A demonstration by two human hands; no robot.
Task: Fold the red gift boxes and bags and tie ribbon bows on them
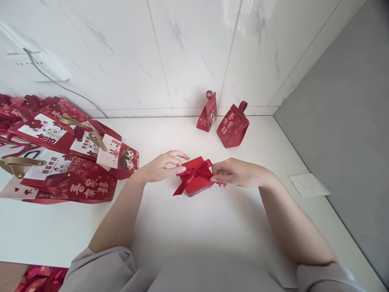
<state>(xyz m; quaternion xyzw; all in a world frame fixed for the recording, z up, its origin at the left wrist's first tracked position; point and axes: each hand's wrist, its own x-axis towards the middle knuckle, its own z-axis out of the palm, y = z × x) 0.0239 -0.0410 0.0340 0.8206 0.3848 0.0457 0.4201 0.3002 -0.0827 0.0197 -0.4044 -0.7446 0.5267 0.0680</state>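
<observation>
Possibly a home: marbled wall tiles, white tabletop.

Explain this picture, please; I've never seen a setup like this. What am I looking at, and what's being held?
There's no machine: a person works bare-handed, and this single view comes from a camera worn on their head, looking forward and down. The left hand touches the ribbon bow on a small red box; the right hand holds the ribbon's other side. The box sits on a white table. Beyond it stand two looped boxes; printed red packages crowd the left.
</observation>
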